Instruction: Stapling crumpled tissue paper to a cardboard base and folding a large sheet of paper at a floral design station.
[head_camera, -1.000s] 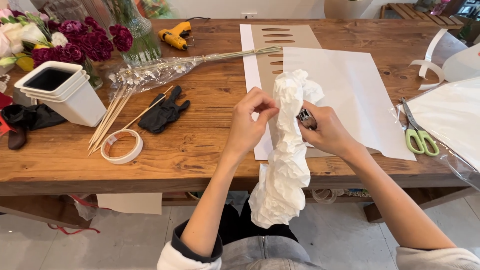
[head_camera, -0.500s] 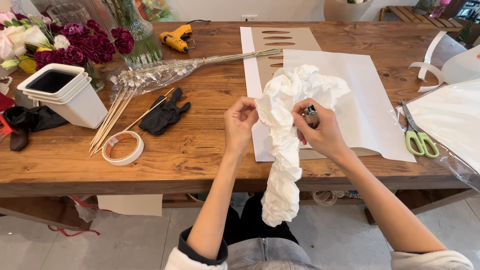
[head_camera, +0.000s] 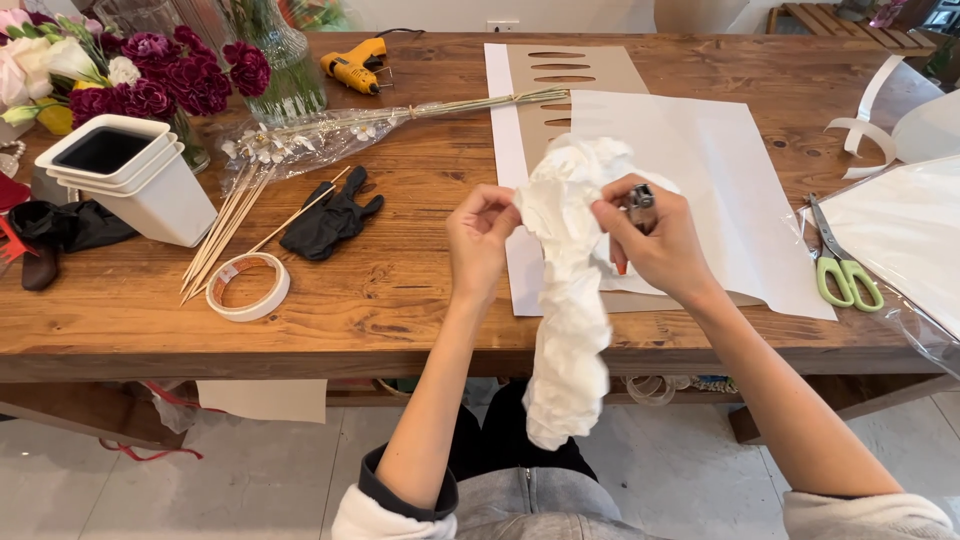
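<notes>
- 2 bare hands worked above the near edge of the wooden table (head_camera: 420, 310), both pinching 1 long strip of crumpled white paper (head_camera: 570, 300).
- Left hand (head_camera: 480, 235) had its fingertips closed together on the strip's upper left edge.
- Right hand (head_camera: 655, 240) gripped the strip's right side with thumb and fingers, and also clamped a small lighter (head_camera: 640, 205) with a metal top against the palm.
- Crumpled white paper bunched up between the hands, and its lower end hung down past the table edge toward the person's lap.
- Behind the hands lay a flat white sheet (head_camera: 700, 170) over a brown cut-out template (head_camera: 575, 75).
- Green-handled scissors (head_camera: 840, 260) lay to the right, well apart from the right hand.
- 1 roll of tape (head_camera: 248, 287) sat left of the left hand, beside a fan of thin wooden skewers (head_camera: 225, 225) and a black glove (head_camera: 330, 218).
- Farther left stood a stack of white square pots (head_camera: 140, 185); dark red flowers (head_camera: 180, 80) and a yellow glue gun (head_camera: 352, 65) were at the far side.
- 1 cellophane-wrapped spray of dried stems (head_camera: 330, 135) lay across the table's middle.
</notes>
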